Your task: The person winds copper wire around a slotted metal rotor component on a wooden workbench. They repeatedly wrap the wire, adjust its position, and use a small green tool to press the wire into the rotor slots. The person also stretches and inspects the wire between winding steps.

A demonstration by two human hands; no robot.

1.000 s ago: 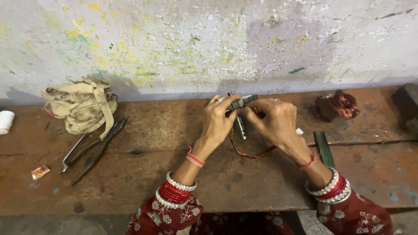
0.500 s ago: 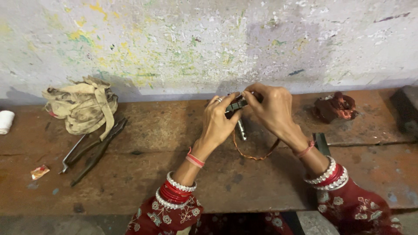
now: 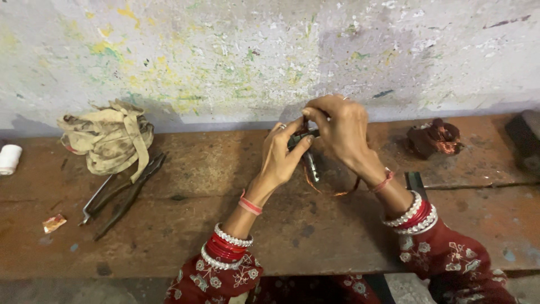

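Note:
Both of my hands meet above the middle of the worn wooden bench [image 3: 169, 225]. My left hand [image 3: 284, 152] pinches a small dark metal part [image 3: 304, 138] with a grey metal shaft [image 3: 311, 166] hanging down from it. My right hand [image 3: 337, 126] arches over the same part from above, fingertips closed on its top. A loop of thin copper wire [image 3: 337, 192] trails from the part down under my right wrist. My fingers hide most of the part.
A crumpled beige cloth [image 3: 107, 141] lies at the back left, with dark pliers [image 3: 121, 191] beside it. A white roll [image 3: 9, 159] sits at the far left edge. A copper-wound coil [image 3: 436, 138] rests back right. A paint-spattered wall runs behind.
My right hand has lifted and swung left, over the top of the part. The copper wire loop has shifted with it. My left hand has stayed nearly still.

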